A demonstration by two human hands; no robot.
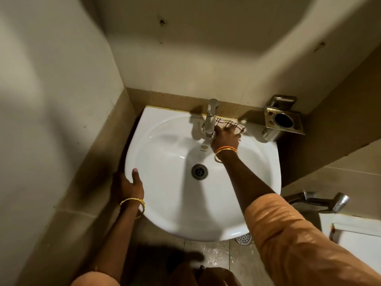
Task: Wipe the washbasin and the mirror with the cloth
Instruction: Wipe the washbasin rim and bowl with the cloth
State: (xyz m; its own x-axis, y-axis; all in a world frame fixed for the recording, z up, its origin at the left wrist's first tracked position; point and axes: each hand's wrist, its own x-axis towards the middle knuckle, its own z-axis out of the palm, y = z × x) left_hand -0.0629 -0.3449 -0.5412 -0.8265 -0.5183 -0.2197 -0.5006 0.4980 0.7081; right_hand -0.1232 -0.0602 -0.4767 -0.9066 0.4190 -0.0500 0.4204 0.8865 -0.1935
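A white washbasin (165,153) fills the middle of the view, with a steel tap (210,118) at its back rim and a drain (199,171) in the bowl. My right hand (225,138) presses a white cloth with dark checked lines (228,123) flat onto the back rim, just right of the tap. My left hand (128,183) grips the basin's left edge, thumb on top of the rim. No mirror is in view.
A metal holder with a round hole (283,120) is fixed to the wall right of the basin. A hand-spray faucet (321,201) sticks out at the lower right above a white fixture (354,230). Walls close in at left and back. The floor below is wet.
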